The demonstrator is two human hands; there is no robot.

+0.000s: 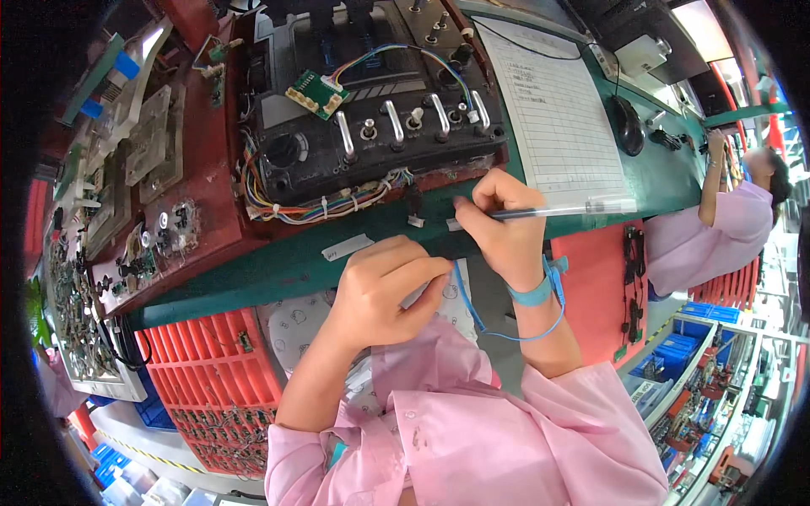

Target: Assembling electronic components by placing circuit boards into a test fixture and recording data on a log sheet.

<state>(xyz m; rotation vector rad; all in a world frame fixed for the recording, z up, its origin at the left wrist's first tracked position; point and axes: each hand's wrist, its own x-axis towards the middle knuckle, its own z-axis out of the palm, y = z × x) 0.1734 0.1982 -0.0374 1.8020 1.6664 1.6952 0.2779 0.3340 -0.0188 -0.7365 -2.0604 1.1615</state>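
Observation:
My right hand (506, 232) is closed around a clear pen (582, 207) with a dark grip, its length pointing off to the right. A blue wrist strap (533, 293) circles that wrist, and its thin blue cord loops toward my left hand. My left hand (384, 291) is closed in a pinch at the bench's front edge; whatever may be between its fingertips is too small or hidden to name. Behind both hands stands a black control panel (380, 139) with metal handles and knobs. On it rests a green circuit board (317, 94) with coloured wires plugged in.
A ruled paper sheet (553, 110) lies right of the panel, with a black mouse (626, 125) beyond it. White label strips (347, 247) sit on the green bench (245, 274). Red trays (211, 354) of parts stand below left. A co-worker (717, 211) is at the right.

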